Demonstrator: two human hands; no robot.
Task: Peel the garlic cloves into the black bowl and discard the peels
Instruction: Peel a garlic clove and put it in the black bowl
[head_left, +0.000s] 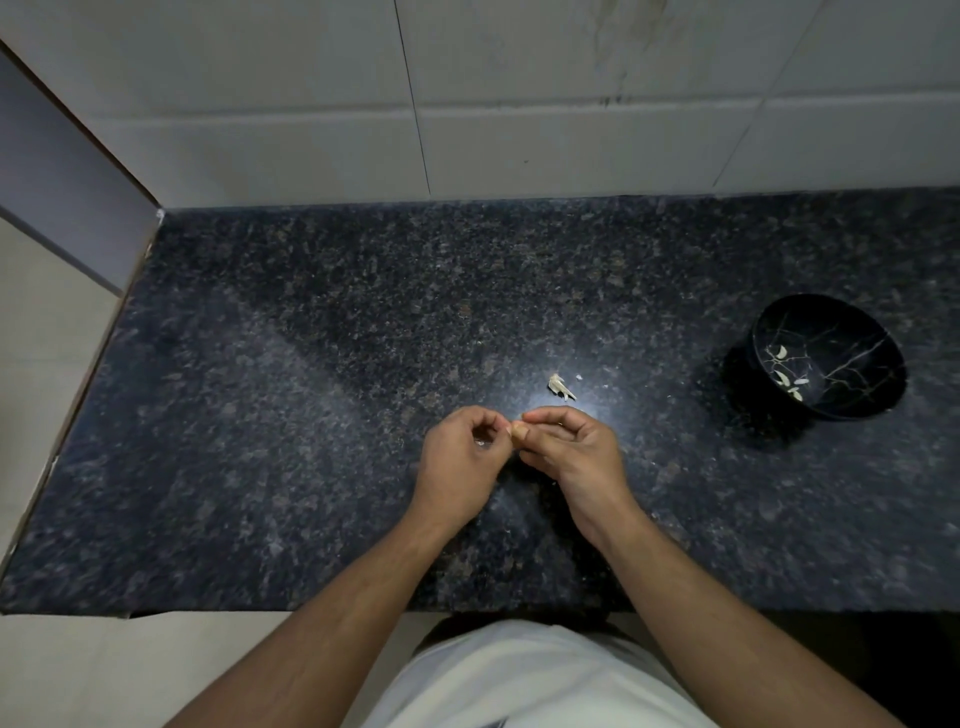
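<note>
Both hands meet fingertip-to-fingertip | right hand (571, 449) grip pinches garlic clove (518, 430) | left hand (460, 457) curled

Dark speckled granite desk (322, 395) abutting a pale tiled wall (519, 104) at the rear, with light floor (47, 364) at left.

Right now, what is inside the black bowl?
A few pale peeled garlic cloves lie inside the black bowl; its near wall hides part of the bottom.
</note>
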